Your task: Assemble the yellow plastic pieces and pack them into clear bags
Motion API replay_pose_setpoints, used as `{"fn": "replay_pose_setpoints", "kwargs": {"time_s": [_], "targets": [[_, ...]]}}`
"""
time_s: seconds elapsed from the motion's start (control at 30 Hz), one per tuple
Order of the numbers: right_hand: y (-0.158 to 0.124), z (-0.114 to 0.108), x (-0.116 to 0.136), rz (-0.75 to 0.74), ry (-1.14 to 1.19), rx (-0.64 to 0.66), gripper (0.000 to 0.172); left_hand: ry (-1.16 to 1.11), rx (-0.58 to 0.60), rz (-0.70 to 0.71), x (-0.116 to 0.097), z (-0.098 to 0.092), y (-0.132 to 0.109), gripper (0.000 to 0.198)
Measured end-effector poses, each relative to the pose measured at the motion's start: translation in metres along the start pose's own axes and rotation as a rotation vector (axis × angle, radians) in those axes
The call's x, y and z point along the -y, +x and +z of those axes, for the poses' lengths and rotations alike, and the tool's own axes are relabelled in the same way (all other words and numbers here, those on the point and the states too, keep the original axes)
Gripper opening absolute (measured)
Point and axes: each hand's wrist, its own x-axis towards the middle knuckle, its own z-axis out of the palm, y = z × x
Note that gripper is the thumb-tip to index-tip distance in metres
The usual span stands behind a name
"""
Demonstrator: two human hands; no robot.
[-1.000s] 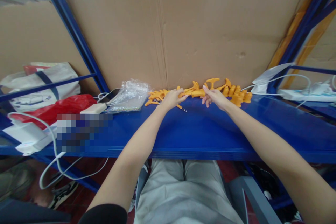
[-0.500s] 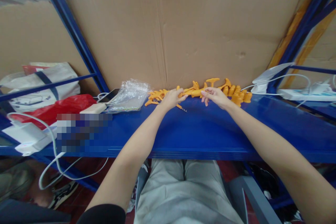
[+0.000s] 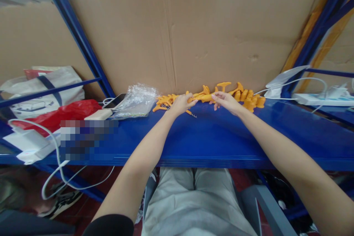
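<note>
Far across the blue tabletop, close to its back edge and the cardboard sheet standing behind it, both hands meet on one orange plastic piece. The left hand has its grip curled shut around the piece's left end, while the right hand pinches the right end with its fingertips. A small heap of orange pieces lies just beside the left hand, and a larger heap lies just beside the right. Further toward the left edge sit a crumpled clear bag and a phone.
</note>
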Motion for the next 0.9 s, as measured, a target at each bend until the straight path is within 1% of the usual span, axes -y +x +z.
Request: {"fn": "replay_pose_setpoints", "kwargs": {"time_s": [0.13, 0.27, 0.4, 0.6, 0.73, 0.9], "targets": [[0.003, 0.000, -0.004, -0.083, 0.044, 0.000, 0.045, -0.049, 0.011, -0.021, 0.000, -0.002, 0.000, 0.030], [0.002, 0.000, -0.001, -0.121, 0.025, -0.001, 0.042, -0.054, 0.025, -0.022, -0.001, -0.002, 0.000, 0.029], [-0.001, 0.001, 0.004, -0.158, 0.007, -0.004, 0.048, -0.017, 0.011, -0.009, -0.002, -0.002, -0.001, 0.029], [-0.004, 0.002, 0.010, -0.114, -0.034, -0.017, 0.051, 0.036, -0.006, -0.015, -0.005, -0.004, -0.002, 0.026], [-0.003, 0.002, 0.009, -0.089, 0.003, -0.022, 0.056, 0.087, -0.031, -0.032, -0.010, -0.005, -0.002, 0.025], [-0.001, 0.002, 0.006, -0.012, 0.048, -0.044, 0.061, 0.148, -0.033, -0.062, -0.016, -0.007, -0.004, 0.026]]}}
